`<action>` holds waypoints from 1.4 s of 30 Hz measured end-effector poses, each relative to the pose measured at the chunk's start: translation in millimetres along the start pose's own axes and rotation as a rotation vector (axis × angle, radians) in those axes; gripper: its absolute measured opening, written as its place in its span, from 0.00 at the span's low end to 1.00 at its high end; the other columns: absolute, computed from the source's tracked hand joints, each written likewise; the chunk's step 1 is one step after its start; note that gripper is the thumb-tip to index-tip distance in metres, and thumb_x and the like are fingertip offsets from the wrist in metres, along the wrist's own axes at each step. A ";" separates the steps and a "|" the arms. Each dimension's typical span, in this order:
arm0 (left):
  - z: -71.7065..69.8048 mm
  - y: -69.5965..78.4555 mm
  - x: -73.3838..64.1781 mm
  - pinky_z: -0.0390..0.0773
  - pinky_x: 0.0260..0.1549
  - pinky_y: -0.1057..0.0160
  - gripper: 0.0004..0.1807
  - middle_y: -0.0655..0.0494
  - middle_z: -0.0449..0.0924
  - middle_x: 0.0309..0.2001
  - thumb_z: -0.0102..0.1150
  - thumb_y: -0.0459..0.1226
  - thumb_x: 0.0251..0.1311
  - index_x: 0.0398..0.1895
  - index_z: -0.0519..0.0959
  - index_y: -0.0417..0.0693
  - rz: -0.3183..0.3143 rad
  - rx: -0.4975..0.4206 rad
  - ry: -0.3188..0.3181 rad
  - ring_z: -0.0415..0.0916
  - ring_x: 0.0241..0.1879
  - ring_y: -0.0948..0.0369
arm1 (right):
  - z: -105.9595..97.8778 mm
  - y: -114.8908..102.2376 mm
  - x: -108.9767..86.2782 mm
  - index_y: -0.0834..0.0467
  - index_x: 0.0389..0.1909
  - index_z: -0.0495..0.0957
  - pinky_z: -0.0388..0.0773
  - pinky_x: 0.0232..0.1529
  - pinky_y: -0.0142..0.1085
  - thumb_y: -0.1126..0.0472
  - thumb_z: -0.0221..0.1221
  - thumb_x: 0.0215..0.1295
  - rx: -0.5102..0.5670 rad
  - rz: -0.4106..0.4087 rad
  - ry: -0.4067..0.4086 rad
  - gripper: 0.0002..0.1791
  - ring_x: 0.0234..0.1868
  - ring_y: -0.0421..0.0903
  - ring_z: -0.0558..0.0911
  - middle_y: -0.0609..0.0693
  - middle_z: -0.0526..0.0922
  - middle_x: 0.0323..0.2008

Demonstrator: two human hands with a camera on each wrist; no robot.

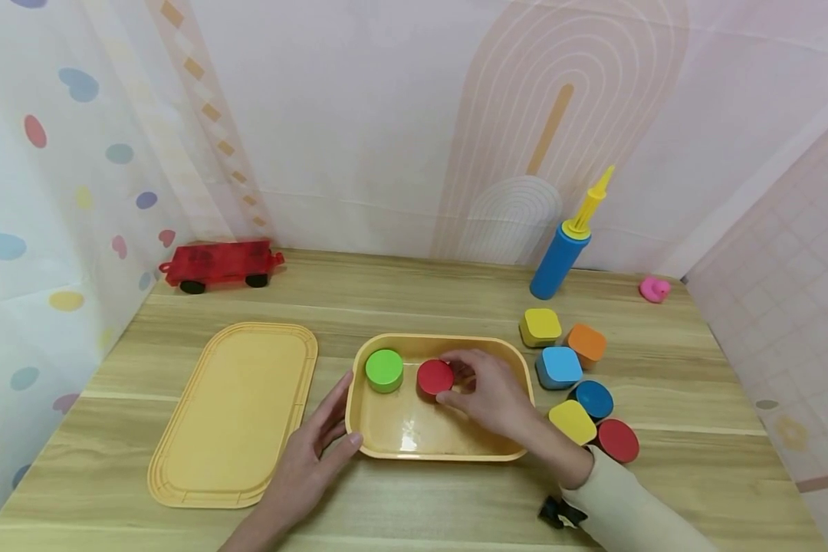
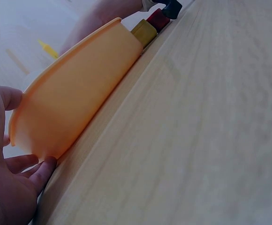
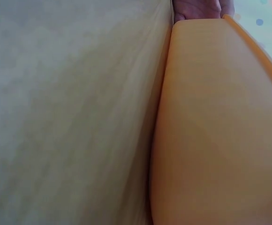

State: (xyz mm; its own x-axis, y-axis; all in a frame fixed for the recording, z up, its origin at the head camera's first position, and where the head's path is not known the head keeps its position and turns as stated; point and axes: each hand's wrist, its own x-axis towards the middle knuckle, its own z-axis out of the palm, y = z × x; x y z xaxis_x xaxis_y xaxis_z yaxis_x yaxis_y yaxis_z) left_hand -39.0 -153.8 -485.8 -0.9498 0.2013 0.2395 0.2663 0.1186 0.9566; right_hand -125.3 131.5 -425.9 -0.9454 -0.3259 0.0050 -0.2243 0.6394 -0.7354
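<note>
A yellow-orange plastic box [image 1: 414, 457] stands on the table in the head view. My left hand [image 1: 310, 452] grips its left end, thumb at the near corner and fingers along the side. In the left wrist view the left hand [image 2: 7, 159] lies against the box wall [image 2: 79, 89]. Inside the box, a green round block [image 1: 384, 371] sits near the left end. My right hand [image 1: 491, 389] reaches in over the right side and pinches a red round block [image 1: 435, 378] between thumb and fingers. The right wrist view shows mostly the box's outer wall [image 3: 220, 117].
A matching flat lid [image 1: 231, 414] lies to the left. Right of the box are several blocks, among them yellow [image 1: 541, 327], orange [image 1: 586, 344], light blue [image 1: 559, 367] and red [image 1: 618, 440]. Behind stand a red toy wagon [image 1: 222, 264], a blue pump [image 1: 559, 261] and a pink duck [image 1: 655, 289].
</note>
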 end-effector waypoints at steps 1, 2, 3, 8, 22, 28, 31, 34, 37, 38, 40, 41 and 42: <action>0.0 0.1 0.1 0.79 0.69 0.71 0.42 0.36 0.63 0.84 0.61 0.25 0.78 0.91 0.59 0.50 -0.001 0.000 0.000 0.75 0.74 0.63 | 0.7 -0.2 0.6 0.63 0.62 0.87 0.93 0.50 0.40 0.67 0.82 0.61 0.001 -0.007 0.007 0.28 0.47 0.47 0.87 0.53 0.89 0.52; 0.0 0.3 0.1 0.79 0.69 0.72 0.42 0.36 0.63 0.84 0.61 0.25 0.78 0.91 0.59 0.50 -0.002 0.001 0.000 0.75 0.74 0.63 | 1.0 -0.7 1.0 0.63 0.62 0.87 0.93 0.50 0.40 0.67 0.82 0.61 0.001 -0.014 0.013 0.28 0.47 0.47 0.87 0.54 0.89 0.52; 0.0 0.3 0.2 0.79 0.69 0.72 0.42 0.36 0.63 0.84 0.61 0.25 0.78 0.91 0.59 0.50 -0.003 0.001 0.000 0.75 0.74 0.63 | 1.6 -0.8 1.6 0.63 0.61 0.87 0.94 0.50 0.40 0.68 0.81 0.61 0.002 -0.020 0.018 0.27 0.47 0.48 0.87 0.55 0.89 0.53; 0.3 0.2 0.4 0.79 0.69 0.72 0.42 0.36 0.63 0.84 0.61 0.26 0.78 0.91 0.59 0.49 -0.006 0.002 0.000 0.75 0.74 0.63 | 3.7 -2.5 4.0 0.65 0.60 0.87 0.94 0.48 0.40 0.70 0.81 0.61 0.007 -0.032 0.036 0.26 0.45 0.48 0.89 0.56 0.90 0.52; 0.5 -0.7 0.4 0.79 0.69 0.72 0.42 0.36 0.63 0.84 0.61 0.25 0.78 0.90 0.59 0.50 0.008 0.004 -0.002 0.74 0.75 0.63 | 8.1 -7.9 11.6 0.66 0.56 0.89 0.95 0.47 0.41 0.71 0.81 0.59 0.035 -0.023 0.072 0.23 0.43 0.50 0.93 0.57 0.92 0.51; 0.6 0.5 0.7 0.79 0.69 0.72 0.42 0.36 0.63 0.84 0.61 0.25 0.78 0.90 0.59 0.49 0.018 0.002 0.005 0.75 0.74 0.63 | 9.8 -7.2 13.4 0.66 0.55 0.89 0.95 0.47 0.39 0.72 0.80 0.60 0.030 -0.030 0.080 0.21 0.43 0.49 0.93 0.55 0.93 0.46; 0.8 1.5 0.9 0.79 0.69 0.72 0.42 0.37 0.64 0.84 0.61 0.25 0.78 0.90 0.59 0.50 0.016 0.001 0.007 0.75 0.74 0.64 | 10.0 -6.1 13.8 0.66 0.54 0.90 0.95 0.47 0.40 0.72 0.80 0.60 0.029 -0.033 0.081 0.20 0.43 0.49 0.93 0.54 0.93 0.44; 0.7 1.9 0.7 0.79 0.69 0.72 0.42 0.37 0.64 0.84 0.60 0.25 0.78 0.90 0.59 0.49 0.016 0.001 0.006 0.75 0.74 0.64 | 10.0 -5.4 14.5 0.65 0.53 0.90 0.95 0.47 0.40 0.71 0.80 0.61 0.031 -0.036 0.079 0.19 0.43 0.48 0.94 0.54 0.94 0.44; 0.6 1.5 0.5 0.79 0.69 0.72 0.42 0.37 0.63 0.84 0.61 0.25 0.78 0.90 0.59 0.49 0.010 -0.003 0.004 0.75 0.74 0.65 | 9.6 -4.7 14.7 0.65 0.53 0.90 0.95 0.47 0.40 0.71 0.80 0.61 0.032 -0.038 0.079 0.19 0.43 0.48 0.94 0.53 0.94 0.44; 0.5 1.2 0.7 0.79 0.69 0.72 0.42 0.37 0.63 0.84 0.61 0.25 0.78 0.90 0.59 0.49 0.011 -0.005 0.003 0.75 0.74 0.64 | 9.4 -4.7 14.8 0.65 0.53 0.90 0.95 0.47 0.40 0.70 0.80 0.61 0.031 -0.037 0.079 0.19 0.43 0.48 0.94 0.53 0.94 0.44; 0.3 0.7 0.9 0.79 0.69 0.72 0.42 0.36 0.63 0.84 0.61 0.25 0.78 0.90 0.59 0.49 0.011 -0.003 0.002 0.74 0.74 0.65 | 9.1 -4.4 14.6 0.65 0.54 0.90 0.95 0.47 0.40 0.70 0.80 0.61 0.033 -0.034 0.080 0.19 0.43 0.48 0.94 0.53 0.94 0.44; 0.4 0.9 1.0 0.79 0.69 0.72 0.42 0.36 0.63 0.84 0.61 0.25 0.78 0.90 0.59 0.49 0.009 -0.002 0.002 0.74 0.74 0.65 | 8.9 -4.3 14.4 0.65 0.54 0.90 0.95 0.47 0.40 0.70 0.80 0.61 0.033 -0.035 0.081 0.20 0.43 0.48 0.94 0.54 0.94 0.44; 0.6 1.0 0.9 0.79 0.69 0.72 0.42 0.37 0.63 0.84 0.61 0.25 0.78 0.90 0.59 0.50 0.009 -0.003 0.002 0.74 0.75 0.65 | 8.6 -4.3 14.1 0.65 0.54 0.90 0.95 0.47 0.40 0.70 0.80 0.61 0.034 -0.033 0.081 0.20 0.43 0.48 0.93 0.54 0.94 0.44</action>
State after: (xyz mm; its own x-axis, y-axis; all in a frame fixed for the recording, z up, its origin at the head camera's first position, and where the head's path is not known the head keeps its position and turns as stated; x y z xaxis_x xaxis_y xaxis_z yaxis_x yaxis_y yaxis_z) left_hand -39.5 -152.9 -484.7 -0.9476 0.2007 0.2486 0.2746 0.1139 0.9548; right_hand -135.6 118.2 -428.4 -0.9538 -0.2885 0.0837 -0.2493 0.6050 -0.7562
